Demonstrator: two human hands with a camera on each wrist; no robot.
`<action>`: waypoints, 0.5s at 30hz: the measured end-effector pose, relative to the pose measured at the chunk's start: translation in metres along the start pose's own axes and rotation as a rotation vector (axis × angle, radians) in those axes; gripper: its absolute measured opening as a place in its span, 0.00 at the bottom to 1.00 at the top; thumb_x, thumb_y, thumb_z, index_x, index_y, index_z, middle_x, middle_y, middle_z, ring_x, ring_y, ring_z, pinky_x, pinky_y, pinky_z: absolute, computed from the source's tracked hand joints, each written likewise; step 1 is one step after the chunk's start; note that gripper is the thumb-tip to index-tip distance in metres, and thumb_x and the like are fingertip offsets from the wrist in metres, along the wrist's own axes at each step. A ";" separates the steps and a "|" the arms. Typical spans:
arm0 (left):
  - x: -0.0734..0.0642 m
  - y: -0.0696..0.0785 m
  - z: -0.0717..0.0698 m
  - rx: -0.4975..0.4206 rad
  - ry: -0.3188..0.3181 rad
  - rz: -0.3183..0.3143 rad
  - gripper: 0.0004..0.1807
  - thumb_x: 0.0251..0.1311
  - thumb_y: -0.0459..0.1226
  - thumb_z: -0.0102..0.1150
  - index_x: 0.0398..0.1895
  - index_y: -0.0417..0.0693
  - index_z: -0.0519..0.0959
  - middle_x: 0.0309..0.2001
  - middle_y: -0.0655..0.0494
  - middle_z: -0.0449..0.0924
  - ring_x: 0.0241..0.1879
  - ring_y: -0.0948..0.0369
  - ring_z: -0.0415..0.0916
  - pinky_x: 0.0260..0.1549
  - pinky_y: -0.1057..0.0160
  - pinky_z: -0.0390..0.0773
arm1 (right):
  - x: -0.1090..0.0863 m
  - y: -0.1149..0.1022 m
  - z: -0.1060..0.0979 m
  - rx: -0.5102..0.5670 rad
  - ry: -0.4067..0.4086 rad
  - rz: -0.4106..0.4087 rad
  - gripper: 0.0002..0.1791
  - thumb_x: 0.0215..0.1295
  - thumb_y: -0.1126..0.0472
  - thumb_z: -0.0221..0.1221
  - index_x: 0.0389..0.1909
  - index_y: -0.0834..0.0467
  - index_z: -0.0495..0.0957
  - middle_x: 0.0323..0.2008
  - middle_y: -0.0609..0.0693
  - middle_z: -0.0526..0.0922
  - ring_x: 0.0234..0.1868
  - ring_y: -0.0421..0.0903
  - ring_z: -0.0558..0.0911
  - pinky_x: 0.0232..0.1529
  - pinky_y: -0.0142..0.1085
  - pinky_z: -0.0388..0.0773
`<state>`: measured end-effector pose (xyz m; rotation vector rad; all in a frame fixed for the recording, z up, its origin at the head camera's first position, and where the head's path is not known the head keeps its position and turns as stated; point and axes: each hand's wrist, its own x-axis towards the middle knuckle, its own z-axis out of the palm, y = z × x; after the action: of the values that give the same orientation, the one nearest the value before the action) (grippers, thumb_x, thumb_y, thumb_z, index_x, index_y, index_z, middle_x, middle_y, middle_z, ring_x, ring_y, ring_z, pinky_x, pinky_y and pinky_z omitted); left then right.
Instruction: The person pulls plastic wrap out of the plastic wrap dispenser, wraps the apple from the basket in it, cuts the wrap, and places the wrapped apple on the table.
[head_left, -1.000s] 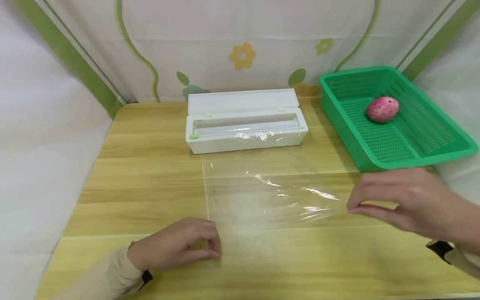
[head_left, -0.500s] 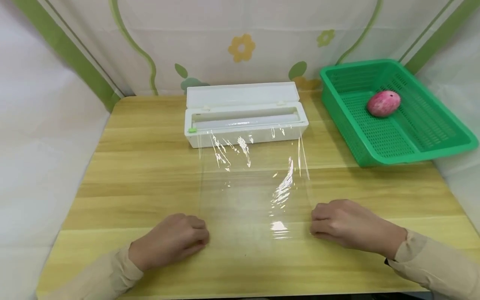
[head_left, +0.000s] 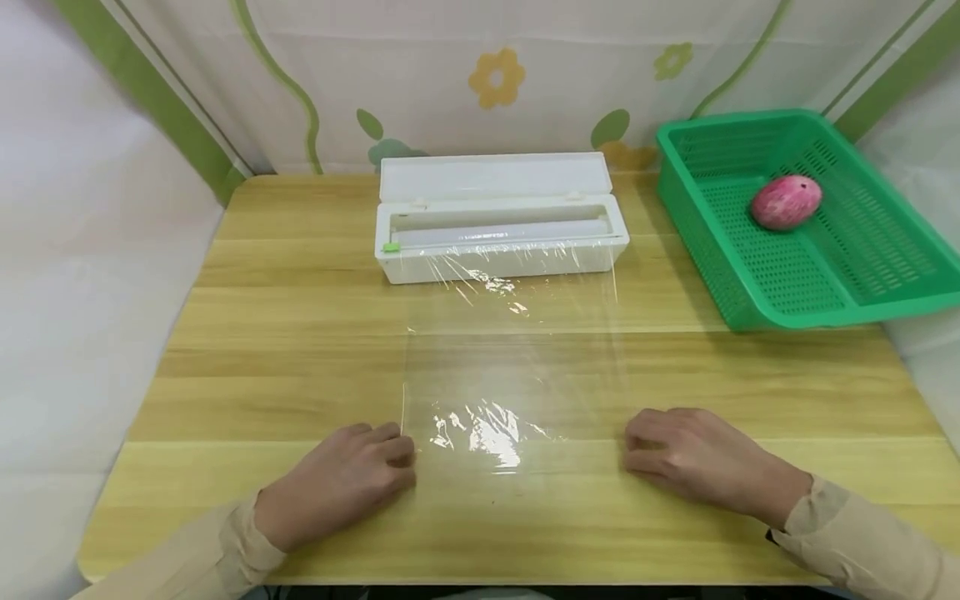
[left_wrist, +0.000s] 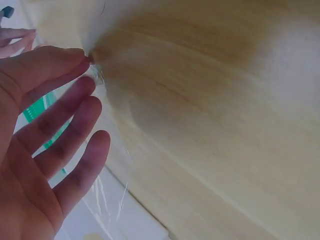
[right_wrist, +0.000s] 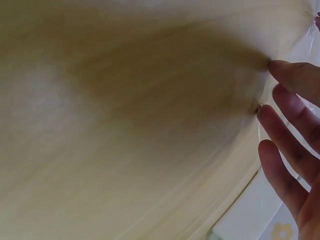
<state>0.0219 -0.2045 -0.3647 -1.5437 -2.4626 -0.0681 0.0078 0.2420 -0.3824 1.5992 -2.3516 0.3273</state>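
A sheet of clear cling film (head_left: 517, 358) stretches from a white dispenser box (head_left: 498, 265) towards me over the wooden table. At the film's near left corner, my left hand (head_left: 341, 479) pinches the edge between thumb and forefinger; in the left wrist view the other fingers (left_wrist: 82, 165) are spread loosely. My right hand (head_left: 708, 458) is at the near right corner. In the right wrist view its thumb and middle fingertips (right_wrist: 265, 114) rest on the table, with a gap between thumb and forefinger. The box lid (head_left: 495, 177) stands raised, showing the film roll (head_left: 502, 233) inside.
A green plastic basket (head_left: 738, 283) stands at the back right with a pink, speckled egg-shaped object (head_left: 786, 202) in it. A small green piece (head_left: 391, 247) sits at the box's left front. A flower-printed cloth (head_left: 420, 75) hangs behind the table (head_left: 285, 333).
My right hand has come left and nearer me, drawing the film out square in front of the box. The left hand has shifted slightly left. The head view has tilted down a little.
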 end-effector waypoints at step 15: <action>-0.004 0.008 0.004 -0.100 0.025 -0.079 0.13 0.48 0.34 0.80 0.24 0.57 0.82 0.27 0.67 0.78 0.27 0.67 0.71 0.22 0.72 0.71 | -0.011 -0.008 0.000 0.036 0.061 0.156 0.27 0.87 0.46 0.44 0.35 0.47 0.89 0.37 0.40 0.92 0.38 0.38 0.91 0.35 0.36 0.88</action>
<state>0.0296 -0.2040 -0.3701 -1.4734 -2.5360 -0.2253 0.0193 0.2487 -0.3865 1.4029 -2.4421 0.4473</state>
